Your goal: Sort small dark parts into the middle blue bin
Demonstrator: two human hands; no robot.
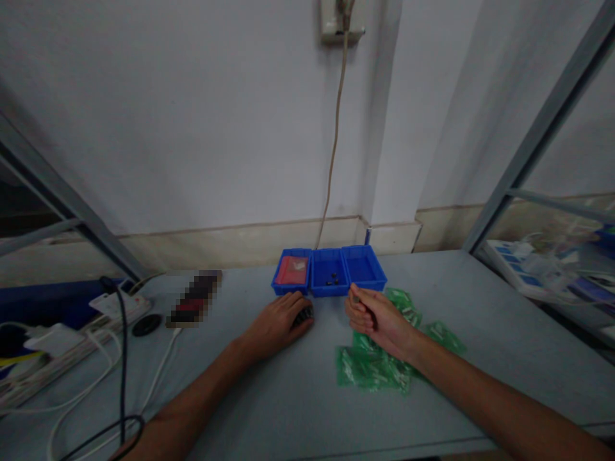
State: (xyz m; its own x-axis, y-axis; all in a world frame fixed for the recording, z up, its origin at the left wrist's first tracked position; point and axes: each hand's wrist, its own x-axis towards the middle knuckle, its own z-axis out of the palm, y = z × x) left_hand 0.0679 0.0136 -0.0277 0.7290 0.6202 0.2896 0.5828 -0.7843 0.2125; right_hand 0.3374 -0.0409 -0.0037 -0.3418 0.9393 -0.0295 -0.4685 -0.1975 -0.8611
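On the table, my left hand point(283, 323) lies with curled fingers around several small dark parts point(302, 315), just in front of the blue bins. My right hand point(377, 317) is raised over green plastic bags point(372, 370) and closed in a pinch; a small greyish piece point(355, 298) shows at its fingertips, too small to name. The middle blue bin point(328, 291) has a few small dark pieces point(333, 280) in it. Inside the left blue bin point(277, 286) is a red packet point(291, 270). The right blue bin point(364, 266) stands beside them.
A phone point(195, 299) with a white cable lies at the left, near a black disc point(147, 324) and a power strip point(137, 308). Black and white cords run by my left forearm. Metal frame posts point(538, 128) flank the table; a wall rises behind the bins.
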